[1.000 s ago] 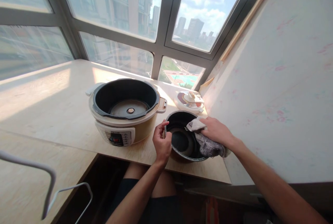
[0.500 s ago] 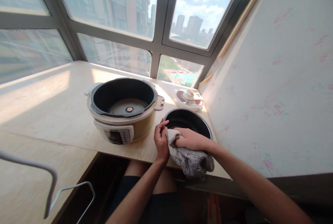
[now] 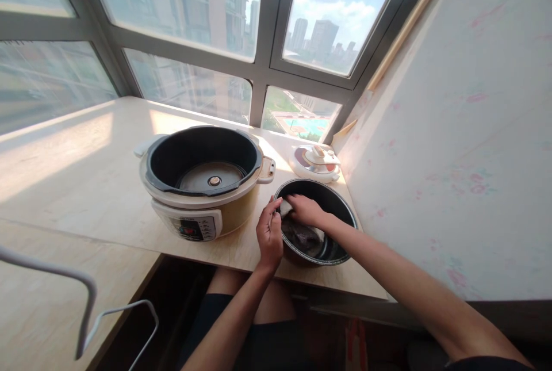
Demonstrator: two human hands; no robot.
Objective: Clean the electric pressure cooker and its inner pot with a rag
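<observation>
A round black inner pot (image 3: 342,210) stands on the wooden counter, close to the wall. My left hand (image 3: 270,233) grips its left rim, thumb and fingers on the edge. Inside the pot, my right hand (image 3: 304,210) presses a grey and white cloth (image 3: 304,237) against the left inner wall; its fingertips are partly hidden by the cloth. To the left stands a cream electric cooker (image 3: 237,210) without its lid, its dark interior showing a round plate with a small central knob. Neither hand touches the cooker.
Behind the pot lies a white lid (image 3: 316,163) with a handle. A patterned wall (image 3: 452,187) rises on the right, and windows run behind the counter (image 3: 86,187). Grey bent tubing (image 3: 56,270) crosses the lower left, near the counter's front edge.
My right hand has moved down into the pot with the cloth, which hung over the near rim before. The left hand stays at the left rim. The view has shifted slightly.
</observation>
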